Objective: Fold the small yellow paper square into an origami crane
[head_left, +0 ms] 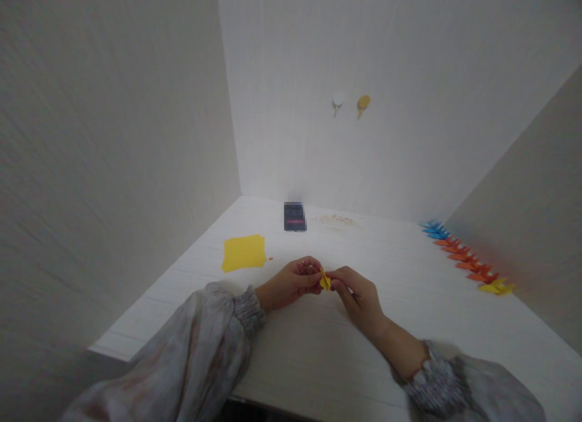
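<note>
A small folded piece of yellow paper is held between my two hands, above the middle of the white table. My left hand pinches it from the left, thumb and fingers closed on its edge, a ring showing on one finger. From the right, my right hand grips it between thumb and forefinger. Parts of the folded paper are hidden by the fingertips. To the left of my left hand lies a stack of flat yellow paper sheets, with a tiny orange scrap beside it.
Folded paper figures stand in a row along the right wall: blue ones at the back, several orange ones, then a yellow one. A dark, blurred rectangular object sits near the back wall. Two hooks are on that wall.
</note>
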### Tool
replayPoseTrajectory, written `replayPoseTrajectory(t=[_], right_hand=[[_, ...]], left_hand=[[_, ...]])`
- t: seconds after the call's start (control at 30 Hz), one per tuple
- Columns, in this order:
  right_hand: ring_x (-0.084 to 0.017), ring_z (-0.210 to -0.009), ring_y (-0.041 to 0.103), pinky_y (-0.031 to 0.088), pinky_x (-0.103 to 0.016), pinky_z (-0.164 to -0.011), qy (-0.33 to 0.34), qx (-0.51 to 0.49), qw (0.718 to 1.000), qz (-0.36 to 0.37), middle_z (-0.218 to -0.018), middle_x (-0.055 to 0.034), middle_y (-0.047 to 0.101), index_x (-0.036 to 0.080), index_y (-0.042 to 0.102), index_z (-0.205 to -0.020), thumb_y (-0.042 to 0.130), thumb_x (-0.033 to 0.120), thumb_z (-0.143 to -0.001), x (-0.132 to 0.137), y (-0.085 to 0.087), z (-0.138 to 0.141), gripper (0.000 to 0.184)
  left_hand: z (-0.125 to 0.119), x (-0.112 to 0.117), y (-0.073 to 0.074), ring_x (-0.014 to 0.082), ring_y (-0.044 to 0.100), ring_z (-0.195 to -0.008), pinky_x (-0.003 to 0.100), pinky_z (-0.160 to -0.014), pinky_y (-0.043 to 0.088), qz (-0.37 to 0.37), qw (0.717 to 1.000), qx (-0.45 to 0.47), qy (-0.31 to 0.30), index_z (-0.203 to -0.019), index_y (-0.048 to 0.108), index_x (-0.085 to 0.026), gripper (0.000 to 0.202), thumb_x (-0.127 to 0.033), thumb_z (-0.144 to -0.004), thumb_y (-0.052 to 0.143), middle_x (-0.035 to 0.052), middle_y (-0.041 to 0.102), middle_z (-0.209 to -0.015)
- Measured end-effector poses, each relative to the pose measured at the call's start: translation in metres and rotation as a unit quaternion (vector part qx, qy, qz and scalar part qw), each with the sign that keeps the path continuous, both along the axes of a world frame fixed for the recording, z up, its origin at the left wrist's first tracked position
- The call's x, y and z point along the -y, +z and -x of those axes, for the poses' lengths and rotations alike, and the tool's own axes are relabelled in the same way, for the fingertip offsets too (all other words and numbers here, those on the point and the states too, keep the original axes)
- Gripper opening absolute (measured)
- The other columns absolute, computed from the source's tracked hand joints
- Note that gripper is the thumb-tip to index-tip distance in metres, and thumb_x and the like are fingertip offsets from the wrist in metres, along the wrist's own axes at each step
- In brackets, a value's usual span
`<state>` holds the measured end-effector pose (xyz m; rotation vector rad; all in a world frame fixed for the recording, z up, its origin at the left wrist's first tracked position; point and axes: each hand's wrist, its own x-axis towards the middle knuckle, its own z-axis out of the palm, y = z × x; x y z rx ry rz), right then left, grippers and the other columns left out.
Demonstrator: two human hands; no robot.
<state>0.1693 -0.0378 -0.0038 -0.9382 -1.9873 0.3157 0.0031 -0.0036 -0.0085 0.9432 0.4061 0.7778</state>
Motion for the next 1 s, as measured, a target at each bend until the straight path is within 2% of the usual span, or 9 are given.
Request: replayPoseTrajectory(t=[0.2,0.4,0.6,0.8,1.0], right_hand=[[-0.017,-0.073,0.056,0.046,-0.030,-0.064,0.000,0.009,1.000,-0.018,-0.080,-0.0060,0.060,0.022,0.058,-0.097,0.041,0.020,-0.081,0.002,0.000,0.000,0.023],[-0.018,-0.077,0.054,0.046,-0.031,-0.067,-0.010,-0.012,1.000,-0.026,-0.084,-0.0074,0.058,0.021,0.056,-0.096,0.040,0.018,-0.081,0.001,-0.001,-0.001,0.022],[-0.016,-0.072,0.054,0.046,-0.030,-0.065,-0.014,-0.061,0.997,0.047,-0.081,-0.0057,0.057,0.021,0.056,-0.093,0.042,0.020,-0.082,-0.002,-0.002,-0.001,0.018],[-0.013,-0.063,0.053,0.046,-0.027,-0.059,-0.015,-0.170,0.977,0.128,-0.074,-0.0025,0.056,0.020,0.057,-0.086,0.044,0.026,-0.081,-0.004,-0.002,0.001,0.015],[-0.013,-0.070,0.053,0.045,-0.028,-0.065,0.008,-0.238,0.958,0.159,-0.078,-0.0019,0.054,0.021,0.048,-0.090,0.052,0.025,-0.077,-0.007,-0.010,0.004,0.014]], left_hand=[[-0.001,0.001,0.003,0.0055,0.051,-0.052,0.019,-0.053,0.038,-0.001,1.000,-0.016,0.003,-0.078,0.049,-0.014,0.028,-0.025,-0.060,0.068,-0.0006,0.055,-0.066],[-0.001,0.001,0.007,0.0044,0.048,-0.046,0.018,-0.047,0.036,-0.008,0.999,-0.021,0.037,-0.074,0.046,-0.014,0.029,-0.025,-0.059,0.068,-0.0026,0.055,-0.061],[-0.001,0.001,0.006,0.0053,0.050,-0.045,0.018,-0.046,0.036,-0.020,0.997,-0.040,0.060,-0.068,0.044,-0.014,0.029,-0.024,-0.058,0.068,-0.0019,0.057,-0.059],[-0.001,-0.003,0.000,0.0101,0.058,-0.056,0.020,-0.052,0.040,-0.022,0.992,-0.068,0.105,-0.067,0.045,-0.013,0.026,-0.022,-0.058,0.067,0.0017,0.061,-0.066],[-0.001,-0.004,-0.001,0.0139,0.061,-0.065,0.022,-0.056,0.043,-0.032,0.984,-0.107,0.137,-0.068,0.047,-0.013,0.026,-0.026,-0.058,0.067,0.0025,0.062,-0.069]])
